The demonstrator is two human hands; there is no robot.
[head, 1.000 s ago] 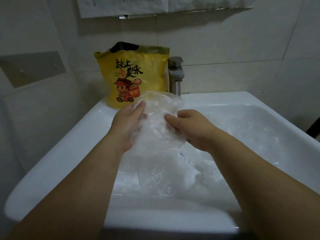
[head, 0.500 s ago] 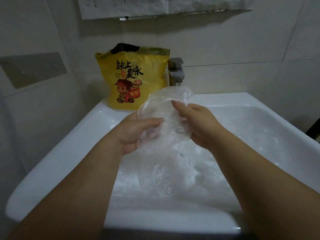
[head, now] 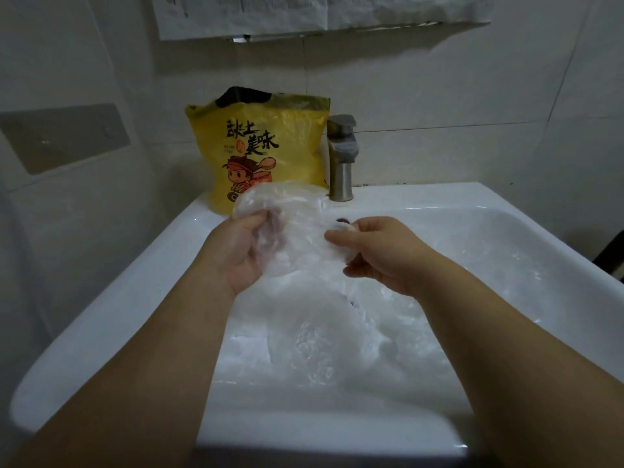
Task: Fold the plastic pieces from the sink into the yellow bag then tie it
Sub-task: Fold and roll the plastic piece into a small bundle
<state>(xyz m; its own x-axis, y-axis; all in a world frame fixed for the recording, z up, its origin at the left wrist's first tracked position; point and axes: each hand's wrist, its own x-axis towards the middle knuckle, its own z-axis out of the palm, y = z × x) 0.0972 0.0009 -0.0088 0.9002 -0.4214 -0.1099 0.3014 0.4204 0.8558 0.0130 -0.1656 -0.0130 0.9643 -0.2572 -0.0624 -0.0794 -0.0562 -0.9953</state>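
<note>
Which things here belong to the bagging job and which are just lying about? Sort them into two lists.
For the job: plastic piece, gripped by the left hand and pinched by the right hand; plastic pile in the sink; yellow bag standing on the back ledge.

Just there: tap; papers on the wall; grey plate on the left wall.

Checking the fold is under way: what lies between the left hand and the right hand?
In the head view, a crumpled clear plastic piece spans the gap; the left hand and the right hand each grip one side of it.
</note>
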